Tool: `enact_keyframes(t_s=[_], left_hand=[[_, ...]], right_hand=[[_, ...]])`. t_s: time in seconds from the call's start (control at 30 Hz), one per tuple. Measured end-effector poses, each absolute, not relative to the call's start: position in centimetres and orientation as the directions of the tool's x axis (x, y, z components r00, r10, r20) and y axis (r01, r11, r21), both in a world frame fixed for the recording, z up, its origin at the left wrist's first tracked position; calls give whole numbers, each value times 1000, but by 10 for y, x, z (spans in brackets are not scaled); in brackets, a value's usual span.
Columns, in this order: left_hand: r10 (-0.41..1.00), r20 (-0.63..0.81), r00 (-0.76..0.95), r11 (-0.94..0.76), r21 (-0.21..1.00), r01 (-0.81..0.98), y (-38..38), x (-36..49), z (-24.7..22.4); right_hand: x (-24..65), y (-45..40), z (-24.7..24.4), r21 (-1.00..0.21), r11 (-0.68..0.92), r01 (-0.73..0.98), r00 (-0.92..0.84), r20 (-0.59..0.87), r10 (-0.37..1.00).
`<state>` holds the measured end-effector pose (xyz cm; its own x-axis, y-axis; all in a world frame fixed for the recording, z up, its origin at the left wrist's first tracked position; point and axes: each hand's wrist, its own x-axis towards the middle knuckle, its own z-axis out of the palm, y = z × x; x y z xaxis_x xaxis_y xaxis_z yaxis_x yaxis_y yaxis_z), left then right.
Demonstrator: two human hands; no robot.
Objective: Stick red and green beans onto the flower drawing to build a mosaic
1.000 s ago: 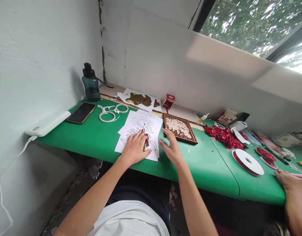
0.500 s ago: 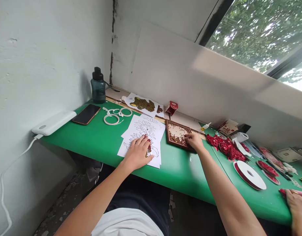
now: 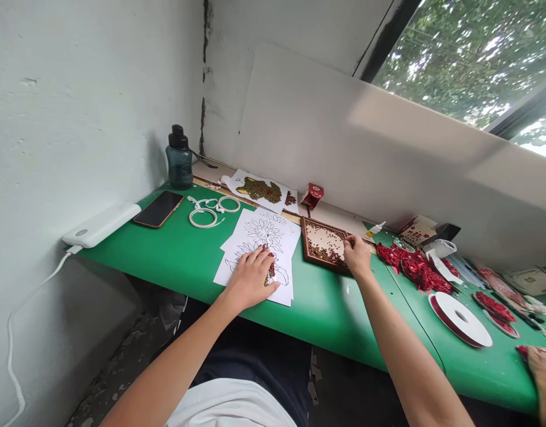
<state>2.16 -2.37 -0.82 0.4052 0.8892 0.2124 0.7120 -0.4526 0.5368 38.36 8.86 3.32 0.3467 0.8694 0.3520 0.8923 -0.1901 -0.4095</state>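
1. The sheet with the flower drawing lies on the green bench, at about 11 o'clock from the wearer's lap; red and greenish beads sit on its lower part, partly screened by the left hand.
2. The wooden tray is at roughly 2 o'clock from that hand, with loose beads thickest along its near side, around 6 o'clock.
3. Beads this small call for a light pinch with the fingertips, I'd judge; a deep grab could scatter them. The thicker patch looks easier to pick from than the sparse middle.
4. The left palm should bear straight down, since a sideways slide could drag the sheet or disturb the beads under the fingers.
5. Left hand: open, palm down, fingers slightly parted towards 12 to 1 o'clock, thumb out towards 3; it rests on the sheet and grips nothing visible.
6. Right hand: at the tray's 3 o'clock side, fingers bent and bunched, tips towards 11. Whether they are fully closed, or hold a bead, I cannot tell.
7. The right forearm comes up from about 5 o'clock, the left from about 7.
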Motion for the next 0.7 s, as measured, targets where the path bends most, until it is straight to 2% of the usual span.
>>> enact_keyframes(t_s=[0.17,0.23,0.3,0.43,0.7], left_hand=[[889,229,397,-455,553,698,-25,21,-7],[888,230,399,-456,553,697,-25,21,-6],[887,226,404,-458,545,702,-25,21,-6],[884,198,424,-460,536,708,-25,21,-5],[858,198,473,-501,522,690,-28,21,1]], right_hand=[[318,27,28,-517,59,854,202,436,877],[283,-2,19,-579,233,781,43,422,906],[253,-23,9,-644,340,685,-94,385,918],[224,-33,-8,-687,301,661,-119,300,946],[221,-37,-18,-573,374,729,-233,307,923]])
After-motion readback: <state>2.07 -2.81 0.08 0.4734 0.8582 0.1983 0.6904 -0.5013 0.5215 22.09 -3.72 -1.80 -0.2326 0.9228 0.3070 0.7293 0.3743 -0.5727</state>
